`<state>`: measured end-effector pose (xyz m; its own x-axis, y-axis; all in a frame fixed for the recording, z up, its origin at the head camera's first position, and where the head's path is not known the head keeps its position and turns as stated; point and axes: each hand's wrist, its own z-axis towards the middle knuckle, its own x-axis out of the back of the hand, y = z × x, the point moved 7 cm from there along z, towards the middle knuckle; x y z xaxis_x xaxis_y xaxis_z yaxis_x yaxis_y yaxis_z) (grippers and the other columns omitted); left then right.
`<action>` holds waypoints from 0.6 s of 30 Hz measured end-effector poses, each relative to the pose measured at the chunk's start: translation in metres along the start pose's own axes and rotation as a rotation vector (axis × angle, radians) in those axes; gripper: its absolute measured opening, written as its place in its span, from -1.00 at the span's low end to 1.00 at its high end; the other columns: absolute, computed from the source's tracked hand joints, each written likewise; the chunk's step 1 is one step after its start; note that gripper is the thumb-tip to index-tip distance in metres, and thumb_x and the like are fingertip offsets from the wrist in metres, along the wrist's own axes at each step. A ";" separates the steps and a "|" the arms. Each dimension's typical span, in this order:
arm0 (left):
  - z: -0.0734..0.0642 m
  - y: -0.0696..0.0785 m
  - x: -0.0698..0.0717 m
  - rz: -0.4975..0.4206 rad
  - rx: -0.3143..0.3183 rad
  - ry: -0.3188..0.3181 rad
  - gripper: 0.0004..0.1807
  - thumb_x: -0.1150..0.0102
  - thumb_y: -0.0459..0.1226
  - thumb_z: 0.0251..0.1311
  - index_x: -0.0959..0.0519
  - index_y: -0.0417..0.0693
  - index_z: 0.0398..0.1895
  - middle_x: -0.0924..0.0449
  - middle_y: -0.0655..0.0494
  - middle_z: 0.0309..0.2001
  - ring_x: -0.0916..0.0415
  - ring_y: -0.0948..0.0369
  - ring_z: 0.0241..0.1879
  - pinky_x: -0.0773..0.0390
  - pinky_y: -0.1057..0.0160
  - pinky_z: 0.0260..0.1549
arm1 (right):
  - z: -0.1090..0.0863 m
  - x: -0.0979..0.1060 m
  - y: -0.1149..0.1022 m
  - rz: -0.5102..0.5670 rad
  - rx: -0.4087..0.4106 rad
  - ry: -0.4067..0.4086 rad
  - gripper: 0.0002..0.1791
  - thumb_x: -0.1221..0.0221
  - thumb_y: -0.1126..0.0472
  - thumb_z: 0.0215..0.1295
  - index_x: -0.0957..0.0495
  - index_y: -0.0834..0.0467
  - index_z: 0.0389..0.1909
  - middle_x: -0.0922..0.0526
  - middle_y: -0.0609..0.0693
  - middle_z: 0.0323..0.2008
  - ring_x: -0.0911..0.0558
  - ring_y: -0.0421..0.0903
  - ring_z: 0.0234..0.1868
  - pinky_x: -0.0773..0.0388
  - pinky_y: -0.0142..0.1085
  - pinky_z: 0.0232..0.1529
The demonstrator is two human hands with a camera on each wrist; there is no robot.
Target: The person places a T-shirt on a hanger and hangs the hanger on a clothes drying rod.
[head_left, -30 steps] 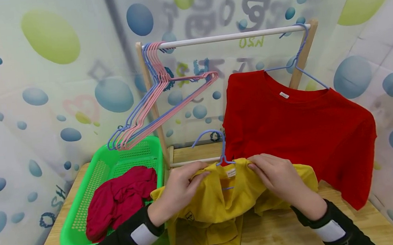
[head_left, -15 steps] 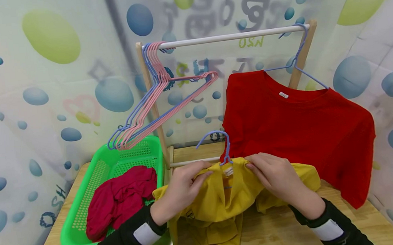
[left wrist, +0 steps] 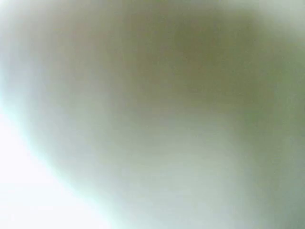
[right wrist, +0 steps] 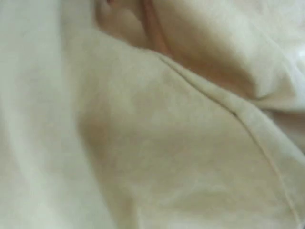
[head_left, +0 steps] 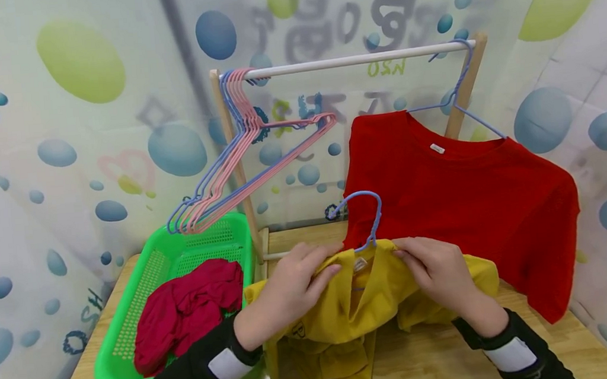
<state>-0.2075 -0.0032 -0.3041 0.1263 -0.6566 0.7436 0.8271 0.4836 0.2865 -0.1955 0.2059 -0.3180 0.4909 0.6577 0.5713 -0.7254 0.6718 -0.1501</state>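
A yellow shirt (head_left: 345, 311) with an open V-shaped neck and a small label is held up over the table, its lower part bunched below. My left hand (head_left: 297, 288) pinches its left shoulder beside the collar between thumb and fingers. On the other side of the neck, my right hand (head_left: 441, 271) pinches the right shoulder. A blue hanger (head_left: 375, 213) sits inside the shirt, its hook standing out of the neck and bending left. Pale, washed-out cloth of the shirt (right wrist: 157, 129) fills the right wrist view. The left wrist view is only blur.
Behind the hands stands a rack with a white rail (head_left: 336, 64). Pink and blue hangers (head_left: 246, 140) bunch at its left end; a red shirt (head_left: 453, 189) hangs at its right. A green basket (head_left: 114, 341) holding crumpled crimson cloth (head_left: 185, 315) is on the wooden table (head_left: 429, 364), left.
Both hands have shifted slightly right with the yellow shirt, the left more than the right. The hanger's hook has moved right and a little up. Both hands keep their pinch.
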 end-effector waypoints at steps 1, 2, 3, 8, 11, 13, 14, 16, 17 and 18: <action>-0.002 0.000 0.002 0.046 0.007 0.000 -0.60 -0.09 -0.09 0.31 -0.51 -0.01 0.16 -0.64 0.15 -0.11 -0.49 0.25 -0.16 -0.47 0.30 -0.20 | -0.001 0.000 0.001 0.009 -0.002 0.004 -0.66 -0.02 0.05 0.42 -0.67 0.19 -0.28 -0.72 0.03 -0.37 -0.69 -0.07 -0.37 -0.57 -0.30 -0.32; -0.006 0.000 0.005 0.083 0.021 0.004 -0.53 -0.13 -0.04 0.28 -0.48 -0.01 0.19 -0.62 0.13 -0.09 -0.47 0.23 -0.14 -0.47 0.28 -0.18 | -0.003 0.000 0.003 0.016 -0.001 0.005 -0.64 0.00 0.03 0.43 -0.66 0.19 -0.28 -0.72 0.03 -0.37 -0.68 -0.07 -0.38 -0.57 -0.33 -0.32; -0.010 -0.001 0.009 0.120 0.038 0.014 -0.47 -0.17 0.00 0.23 -0.46 -0.01 0.21 -0.60 0.12 -0.09 -0.45 0.20 -0.12 -0.46 0.25 -0.16 | -0.004 0.000 0.004 0.018 -0.001 0.006 -0.61 0.02 0.01 0.44 -0.66 0.18 -0.28 -0.72 0.03 -0.37 -0.68 -0.08 -0.38 -0.57 -0.36 -0.31; -0.047 -0.010 0.036 0.221 0.160 0.134 -0.33 -0.37 0.06 -0.01 -0.47 -0.08 0.13 -0.47 0.02 -0.06 -0.37 0.12 -0.03 -0.49 0.16 -0.14 | -0.009 0.001 0.008 0.013 -0.004 0.041 -0.55 0.05 -0.03 0.44 -0.67 0.21 -0.30 -0.72 0.06 -0.38 -0.68 -0.05 -0.41 -0.56 -0.45 -0.26; -0.073 -0.012 0.047 0.315 0.204 0.195 -0.32 -0.52 0.00 -0.20 -0.50 -0.16 -0.04 -0.43 -0.03 -0.13 -0.37 0.10 -0.11 -0.53 0.21 -0.27 | -0.010 0.002 0.011 0.011 -0.012 0.058 -0.57 0.02 -0.01 0.43 -0.66 0.23 -0.30 -0.72 0.07 -0.39 -0.68 -0.03 -0.42 -0.55 -0.48 -0.24; -0.088 -0.013 0.049 0.372 0.228 0.198 -0.30 -0.58 -0.03 -0.30 -0.48 -0.20 -0.11 -0.40 -0.04 -0.18 -0.36 0.11 -0.18 -0.54 0.26 -0.36 | -0.011 0.003 0.013 0.005 -0.024 0.059 -0.57 0.02 -0.01 0.43 -0.66 0.24 -0.30 -0.72 0.08 -0.38 -0.68 -0.03 -0.41 -0.55 -0.50 -0.23; -0.093 -0.013 0.047 0.389 0.236 0.190 -0.27 -0.59 -0.03 -0.35 -0.47 -0.22 -0.13 -0.39 -0.05 -0.20 -0.36 0.11 -0.21 -0.54 0.28 -0.39 | -0.012 0.004 0.013 0.000 -0.028 0.063 -0.58 0.01 -0.01 0.42 -0.66 0.24 -0.30 -0.72 0.08 -0.39 -0.68 -0.03 -0.41 -0.54 -0.50 -0.23; -0.101 -0.016 0.041 0.395 0.255 0.161 -0.23 -0.61 -0.01 -0.39 -0.44 -0.24 -0.15 -0.38 -0.08 -0.18 -0.37 0.10 -0.21 -0.57 0.27 -0.37 | -0.013 0.005 0.014 -0.010 -0.035 0.075 -0.58 0.00 0.00 0.42 -0.66 0.24 -0.31 -0.72 0.08 -0.39 -0.67 -0.03 -0.42 -0.55 -0.49 -0.25; -0.103 -0.017 0.037 0.394 0.265 0.148 -0.22 -0.61 0.01 -0.40 -0.42 -0.24 -0.17 -0.38 -0.10 -0.15 -0.38 0.09 -0.21 -0.57 0.26 -0.37 | -0.013 0.006 0.015 -0.011 -0.039 0.080 -0.59 -0.01 0.01 0.42 -0.66 0.25 -0.31 -0.72 0.09 -0.40 -0.67 -0.04 -0.42 -0.55 -0.49 -0.26; -0.104 -0.019 0.033 0.391 0.272 0.140 -0.22 -0.61 0.03 -0.41 -0.40 -0.23 -0.19 -0.38 -0.13 -0.12 -0.39 0.08 -0.21 -0.57 0.24 -0.36 | -0.013 0.007 0.015 -0.011 -0.042 0.085 -0.60 -0.02 0.02 0.41 -0.66 0.25 -0.32 -0.72 0.09 -0.40 -0.66 -0.06 -0.45 -0.55 -0.48 -0.29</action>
<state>-0.1618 -0.0944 -0.3477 0.4863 -0.4580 0.7442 0.5326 0.8305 0.1631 -0.1969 0.2251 -0.3272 0.5389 0.6757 0.5031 -0.6997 0.6916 -0.1793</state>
